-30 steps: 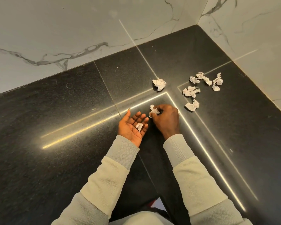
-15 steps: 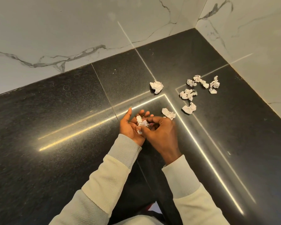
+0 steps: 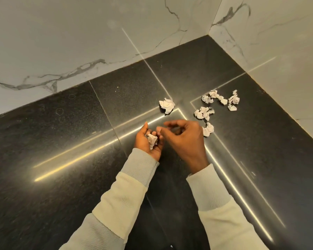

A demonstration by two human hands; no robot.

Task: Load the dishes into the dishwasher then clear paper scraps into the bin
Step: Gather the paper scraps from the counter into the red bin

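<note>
My left hand point(image 3: 145, 144) lies palm up on the black stone counter point(image 3: 61, 141), its fingers curled round crumpled white paper scraps point(image 3: 152, 139). Just to its right hovers my right hand point(image 3: 186, 141), back up, fingers loosely curled, with no paper visible in it. One loose scrap point(image 3: 167, 105) lies beyond the hands. Another scrap point(image 3: 208, 129) sits right beside my right hand's knuckles. A crumpled pair point(image 3: 203, 112) and a small cluster point(image 3: 220, 98) lie farther right, toward the corner.
White marble walls stand behind the counter point(image 3: 79, 42) and along its right side point(image 3: 287, 51), meeting in a corner at the back right. Bright light streaks cross the polished counter. No bin or dishwasher is in view.
My right hand dropped a scrap into my left palm and has drawn back to the right, empty. My left fingers have curled round the scraps. A scrap by my right hand is out of sight.
</note>
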